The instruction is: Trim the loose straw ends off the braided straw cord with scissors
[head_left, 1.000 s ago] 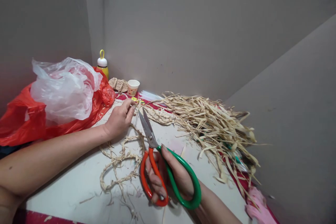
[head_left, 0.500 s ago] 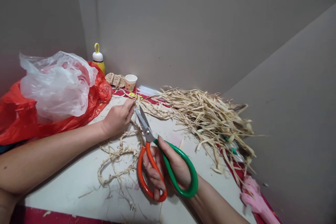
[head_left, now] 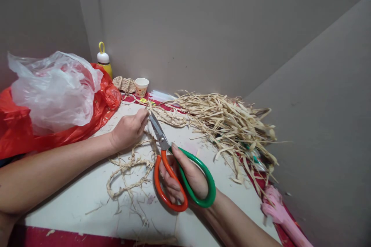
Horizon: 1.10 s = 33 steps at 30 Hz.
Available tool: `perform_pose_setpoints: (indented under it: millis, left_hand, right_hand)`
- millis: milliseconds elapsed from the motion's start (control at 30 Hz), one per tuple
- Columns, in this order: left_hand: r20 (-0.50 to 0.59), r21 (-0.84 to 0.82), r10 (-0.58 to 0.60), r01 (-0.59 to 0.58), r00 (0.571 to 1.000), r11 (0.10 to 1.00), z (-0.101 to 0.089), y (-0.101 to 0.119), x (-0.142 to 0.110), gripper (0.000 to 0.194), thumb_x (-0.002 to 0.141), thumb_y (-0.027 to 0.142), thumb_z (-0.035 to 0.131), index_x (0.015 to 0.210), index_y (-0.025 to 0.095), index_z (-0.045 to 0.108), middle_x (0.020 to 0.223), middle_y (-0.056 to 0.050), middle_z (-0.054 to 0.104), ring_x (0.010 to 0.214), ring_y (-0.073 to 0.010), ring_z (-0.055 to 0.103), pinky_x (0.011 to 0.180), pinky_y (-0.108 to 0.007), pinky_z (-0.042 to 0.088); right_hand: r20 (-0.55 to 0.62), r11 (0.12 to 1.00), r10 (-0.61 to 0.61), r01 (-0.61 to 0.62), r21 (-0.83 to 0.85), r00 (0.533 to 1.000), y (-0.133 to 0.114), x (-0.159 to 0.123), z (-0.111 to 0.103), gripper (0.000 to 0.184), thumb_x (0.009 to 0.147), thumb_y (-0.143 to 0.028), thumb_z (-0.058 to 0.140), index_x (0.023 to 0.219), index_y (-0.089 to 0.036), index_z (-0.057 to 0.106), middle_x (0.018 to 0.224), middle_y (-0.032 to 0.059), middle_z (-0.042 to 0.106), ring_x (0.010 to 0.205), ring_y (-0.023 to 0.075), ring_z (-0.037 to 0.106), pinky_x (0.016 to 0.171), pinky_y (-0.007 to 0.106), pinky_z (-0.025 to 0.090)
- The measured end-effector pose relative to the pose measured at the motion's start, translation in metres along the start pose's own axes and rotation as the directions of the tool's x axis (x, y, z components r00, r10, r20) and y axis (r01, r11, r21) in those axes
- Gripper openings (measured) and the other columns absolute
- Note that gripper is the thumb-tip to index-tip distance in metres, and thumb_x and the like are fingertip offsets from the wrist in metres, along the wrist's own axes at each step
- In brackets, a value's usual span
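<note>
My left hand (head_left: 130, 128) is closed over the table, its fingers pinched on the braided straw cord (head_left: 114, 193). Loops of that cord, with stray ends poking out, hang and lie below the hand. A pair of scissors (head_left: 161, 138) with one orange and one green handle is in my right hand (head_left: 193, 173), the fingers in the orange loop and the thumb side in the green one. The blades are nearly together, their tips beside my left fingertips. What lies between the tips is too small to make out.
A heap of dry straw strips (head_left: 232, 127) lies at the right. Behind my left hand are a woven straw sole (head_left: 124, 84), a paper cup (head_left: 142, 88) and a yellow bottle (head_left: 104, 63). Plastic bags (head_left: 58, 96) fill the left side; a pink item (head_left: 285, 216) lies at the right edge.
The scissor blades have come closer together at my left fingertips. The camera view has shifted slightly, while both hands keep their holds.
</note>
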<state>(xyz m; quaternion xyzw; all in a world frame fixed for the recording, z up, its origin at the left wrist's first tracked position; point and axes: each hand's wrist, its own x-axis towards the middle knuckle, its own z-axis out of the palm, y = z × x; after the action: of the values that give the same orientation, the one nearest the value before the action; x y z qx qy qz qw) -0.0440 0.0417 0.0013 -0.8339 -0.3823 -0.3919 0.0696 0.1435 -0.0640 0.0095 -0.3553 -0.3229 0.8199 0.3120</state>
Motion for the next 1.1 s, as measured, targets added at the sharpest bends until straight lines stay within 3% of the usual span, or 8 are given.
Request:
perform_pose_setpoints:
  millis: [367,667,767,833,933,1033,1100]
  left_hand:
    - [0.018,-0.074,-0.013,0.015,1.0,0.997,-0.003,0.005,0.002,0.009,0.09,0.023,0.037,0.092,0.02,0.045,0.063,0.001,0.054,0.05,-0.0144,0.054,0.05,-0.023,0.039]
    - [0.04,-0.121,-0.026,0.03,0.999,0.992,-0.001,0.004,-0.002,0.009,0.09,0.022,0.038,0.095,0.02,0.046,0.066,0.001,0.054,0.052,-0.0141,0.054,0.053,-0.024,0.04]
    - [0.028,-0.17,-0.087,0.091,0.996,0.981,-0.004,0.008,0.001,0.008,0.09,0.022,0.04,0.093,0.02,0.046,0.069,0.002,0.054,0.054,-0.0118,0.052,0.055,-0.023,0.04]
    - [0.03,-0.273,-0.166,0.168,0.986,0.947,-0.008,0.012,0.005,0.007,0.09,0.022,0.041,0.089,0.02,0.047,0.069,0.002,0.053,0.055,-0.0104,0.051,0.057,-0.022,0.04]
    - [0.117,-0.485,-0.254,0.278,0.96,0.829,-0.013,0.019,0.01,0.009,0.09,0.026,0.043,0.087,0.019,0.048,0.065,0.004,0.053,0.055,-0.0094,0.05,0.055,-0.021,0.039]
    - [0.234,-0.639,-0.251,0.343,0.939,0.688,-0.019,0.029,0.012,0.01,0.09,0.028,0.045,0.089,0.019,0.048,0.061,0.005,0.051,0.051,-0.0086,0.047,0.051,-0.021,0.037]
    - [0.29,-0.673,-0.201,0.349,0.936,0.652,-0.023,0.038,0.012,0.01,0.09,0.028,0.046,0.089,0.018,0.049,0.058,0.006,0.048,0.05,-0.0081,0.044,0.05,-0.02,0.036]
  right_hand:
    - [-0.105,0.993,-0.031,0.018,-0.12,0.994,0.003,0.0,0.002,0.06,0.072,-0.076,0.046,0.065,-0.017,0.052,0.032,-0.0083,0.037,0.023,0.0061,0.033,0.029,0.019,0.034]
    - [-0.095,0.992,-0.07,0.059,-0.114,0.993,0.0,0.001,0.005,0.055,0.076,-0.071,0.047,0.063,-0.018,0.048,0.03,-0.0103,0.034,0.022,0.0046,0.028,0.027,0.017,0.032]
    - [-0.125,0.982,-0.13,0.11,-0.155,0.984,0.0,0.0,0.003,0.053,0.078,-0.069,0.046,0.064,-0.018,0.048,0.032,-0.0104,0.034,0.023,0.0049,0.03,0.028,0.017,0.032]
    - [-0.174,0.964,-0.221,0.187,-0.189,0.96,0.0,0.0,0.002,0.051,0.079,-0.067,0.048,0.065,-0.018,0.049,0.033,-0.01,0.037,0.024,0.0051,0.032,0.03,0.018,0.033]
    - [-0.288,0.906,-0.392,0.311,-0.288,0.874,-0.004,0.001,0.0,0.047,0.079,-0.06,0.054,0.06,-0.017,0.051,0.035,-0.0067,0.042,0.029,0.0061,0.038,0.034,0.019,0.037]
    - [-0.358,0.854,-0.501,0.384,-0.351,0.788,-0.015,0.002,-0.001,0.041,0.076,-0.054,0.062,0.062,-0.015,0.059,0.039,-0.0024,0.05,0.036,0.0087,0.048,0.037,0.02,0.04]
    - [-0.386,0.846,-0.527,0.424,-0.324,0.757,-0.022,0.003,-0.003,0.036,0.071,-0.049,0.068,0.069,-0.014,0.063,0.049,0.0004,0.059,0.042,0.0095,0.053,0.039,0.02,0.042]
